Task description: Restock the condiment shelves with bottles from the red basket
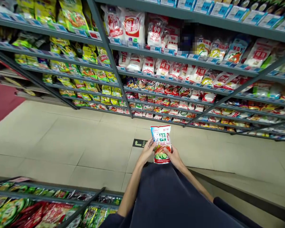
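Note:
In front of my chest I hold up a seasoning packet (162,148), white and red with a green label and a picture of cucumber slices on its lower half. My left hand (148,150) grips its left edge, the thumb lying on the front. On the opposite side my right hand (174,156) clasps the lower right edge, its thumb also across the front. The fingers behind the packet are hidden. The packet stands nearly upright, its printed face toward me.
A tall grey shelf unit (156,52) runs across the far side, filled with white, red and yellow packets. Tiled floor (97,136) lies before it, with a dark arrow sign (139,143). Behind at lower left, another shelf (61,197) carries green and red bags.

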### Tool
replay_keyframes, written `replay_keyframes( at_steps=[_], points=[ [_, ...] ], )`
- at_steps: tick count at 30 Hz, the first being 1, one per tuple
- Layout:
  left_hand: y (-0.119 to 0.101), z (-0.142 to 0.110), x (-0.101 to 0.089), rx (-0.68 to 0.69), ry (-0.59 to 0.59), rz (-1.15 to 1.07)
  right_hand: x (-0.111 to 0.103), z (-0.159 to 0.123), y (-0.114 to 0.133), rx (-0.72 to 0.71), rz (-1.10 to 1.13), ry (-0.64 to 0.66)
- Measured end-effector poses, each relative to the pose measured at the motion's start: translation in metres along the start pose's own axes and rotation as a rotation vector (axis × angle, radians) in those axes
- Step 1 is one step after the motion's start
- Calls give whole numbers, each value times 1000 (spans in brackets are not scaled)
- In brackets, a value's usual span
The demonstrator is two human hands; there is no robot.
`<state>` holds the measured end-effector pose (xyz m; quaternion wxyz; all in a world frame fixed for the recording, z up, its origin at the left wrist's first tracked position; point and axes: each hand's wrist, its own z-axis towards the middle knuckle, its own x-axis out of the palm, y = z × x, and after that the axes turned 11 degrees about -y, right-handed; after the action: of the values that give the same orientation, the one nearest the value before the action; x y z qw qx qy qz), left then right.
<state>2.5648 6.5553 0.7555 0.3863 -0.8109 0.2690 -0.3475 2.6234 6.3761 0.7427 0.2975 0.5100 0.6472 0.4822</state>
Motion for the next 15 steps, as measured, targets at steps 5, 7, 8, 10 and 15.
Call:
replay_keyframes(
  at_steps=[5,7,8,10,15],
  points=[
    [16,-16,-10,-36,-29,-84,8,8,7,27,-2,29],
    [18,-17,-14,-5,-81,-115,17,11,11,21,4,72],
    [18,-17,-16,0,-105,-117,22,13,12,15,3,96],
    [13,-15,-24,16,-143,-104,34,17,15,1,0,139],
    [-20,-8,-49,130,-182,-128,67,32,25,9,-28,218]
  ],
)
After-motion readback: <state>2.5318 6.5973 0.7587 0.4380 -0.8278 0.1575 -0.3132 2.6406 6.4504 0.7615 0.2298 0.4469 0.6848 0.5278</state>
